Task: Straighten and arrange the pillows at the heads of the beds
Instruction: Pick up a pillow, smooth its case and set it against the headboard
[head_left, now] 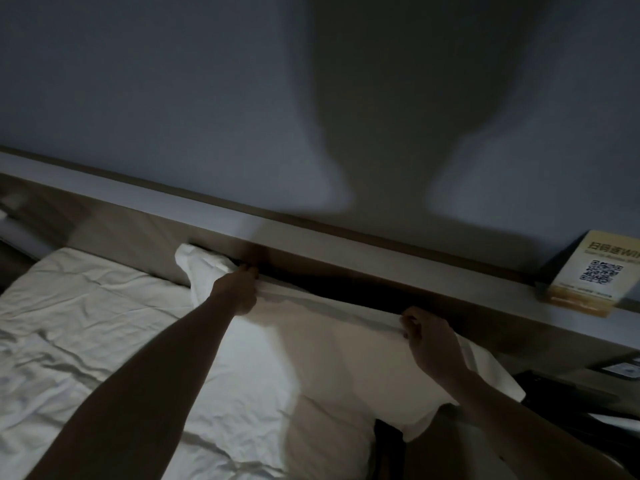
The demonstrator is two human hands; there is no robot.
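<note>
Head view: a white pillow [311,358] lies at the head of the bed [86,323], its far edge up against the headboard [346,258] and its near corner hanging toward the person. The left hand [237,289] pinches the pillow's top edge near its far-left corner, fingers curled over the seam. The right hand [433,344] grips the same edge farther right, thumb and fingers closed on a fold of cloth. The edge runs taut between the two hands.

The pillow looks light and soft, likely to sag and fold wherever it is not supported. Its case seems loose, thin cotton, so a pinch may take only fabric and let the filling slump inside. The best hold is probably at the two top corners or along the seam, as now, which should let it be shaken square and laid flat. It should not be slippery or fragile.

In looks, it is plain white, smooth in the middle and creased toward the corners, with the left corner bunched against the headboard. The light is dim and a shadow crosses its centre. The sheet [69,375] to the left is wrinkled. A card [595,275] with a QR code stands on the ledge [450,271] at right.
</note>
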